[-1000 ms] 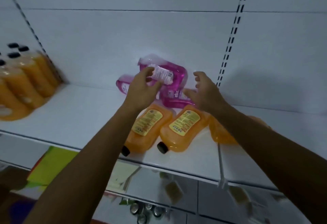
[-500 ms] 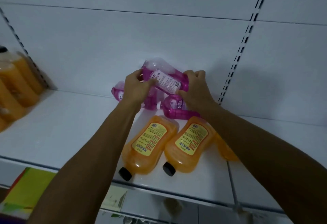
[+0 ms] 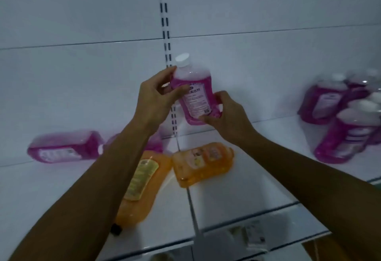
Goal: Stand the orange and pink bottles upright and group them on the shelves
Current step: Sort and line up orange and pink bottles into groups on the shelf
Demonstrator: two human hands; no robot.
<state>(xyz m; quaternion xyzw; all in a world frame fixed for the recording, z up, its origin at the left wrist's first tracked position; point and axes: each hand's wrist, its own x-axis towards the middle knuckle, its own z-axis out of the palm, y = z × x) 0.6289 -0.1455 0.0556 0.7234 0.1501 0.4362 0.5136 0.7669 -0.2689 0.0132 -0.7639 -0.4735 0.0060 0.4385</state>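
Pink bottle [image 3: 193, 93] now lifted upright, both hands [image 3: 153, 100] [image 3: 226, 114] gripping it above bare shelf [image 3: 237, 194].

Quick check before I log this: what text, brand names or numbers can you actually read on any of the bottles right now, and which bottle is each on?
"清洁剂", partly covered by a finger: white label of the held pink bottle; its smaller lines and barcode are too small to read.
Lying pink bottle: label blurred, unreadable.
Orange bottle under the left arm: yellow label blurred, unreadable.
Second orange bottle: print blurred, unreadable.
Standing pink bottles at right: labels blurred, unreadable.
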